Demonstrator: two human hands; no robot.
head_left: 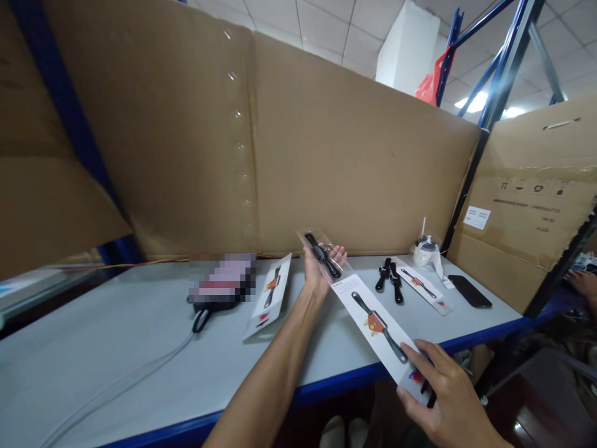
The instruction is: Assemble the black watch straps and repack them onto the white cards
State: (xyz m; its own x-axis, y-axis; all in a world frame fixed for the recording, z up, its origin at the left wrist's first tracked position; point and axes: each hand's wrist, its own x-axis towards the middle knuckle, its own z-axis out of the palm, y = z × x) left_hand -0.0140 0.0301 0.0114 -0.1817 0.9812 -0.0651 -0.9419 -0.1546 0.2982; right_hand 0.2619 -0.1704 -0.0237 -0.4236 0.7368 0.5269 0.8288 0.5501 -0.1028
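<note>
A long white printed card [368, 320] slants over the table's front edge, with a clear plastic sleeve at its far end. Inside the sleeve lies a black two-handled tool [323, 255]. My left hand [319, 270] is under the sleeve, supporting it, its fingers partly hidden behind the plastic. At the near end, my right hand [438, 386] grips the card between thumb and fingers. Another printed card [270, 295] stands tilted on the table, left of my left forearm. To the right, black tools [389, 280] lie beside a further packaged card [422, 286].
A phone [469, 291] and a lidded cup [425, 250] are at the table's right. A pixelated device [221, 280] with a cable sits at left. Cardboard [349, 149] walls the back; a carton [527, 205] stands right. Another person's hand [583, 283] shows at far right.
</note>
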